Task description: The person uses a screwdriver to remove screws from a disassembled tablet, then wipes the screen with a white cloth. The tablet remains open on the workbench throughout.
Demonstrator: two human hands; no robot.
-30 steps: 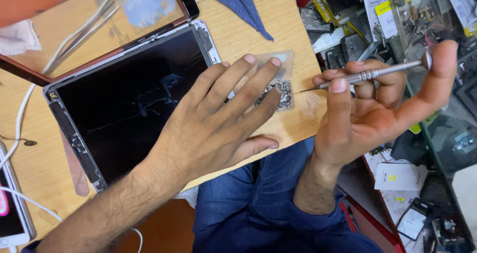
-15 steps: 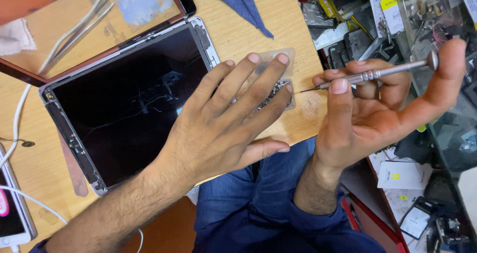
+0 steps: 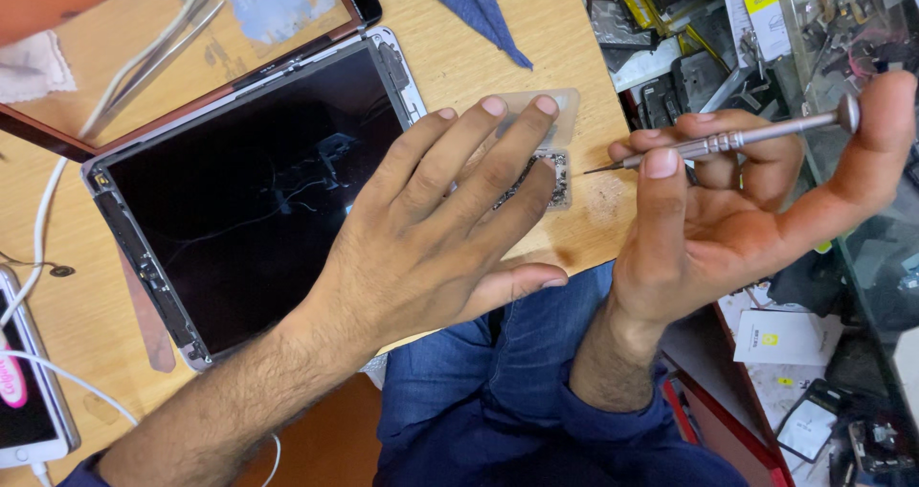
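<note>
Head view of small-part work at the edge of a wooden counter (image 3: 459, 56). The left hand (image 3: 450, 229) lies flat and open, fingers spread, holding nothing; its fingertips (image 3: 522, 114) press on a clear plastic tray (image 3: 565, 114) that carries a heap of tiny dark screws (image 3: 548, 176), just right of an opened tablet (image 3: 249, 190) with a cracked black screen. The right hand (image 3: 728, 219) holds a slim metal precision screwdriver (image 3: 728, 143) across its curled fingers: the thumb is extended toward the rotating end cap, the index finger lies along the shaft, and the fine tip points left, near the screws but apart from them.

To do this step well, as judged from the frame: the left fingers should keep the light tray pinned so that it cannot slide off the nearby counter edge; the tip should come in low and slowly, so that one screw is singled out rather than the heap scattered; the shaft should be guided by the fingertips only. A white cable (image 3: 48, 200) and a phone (image 3: 29, 391) lie well apart at the left.
</note>
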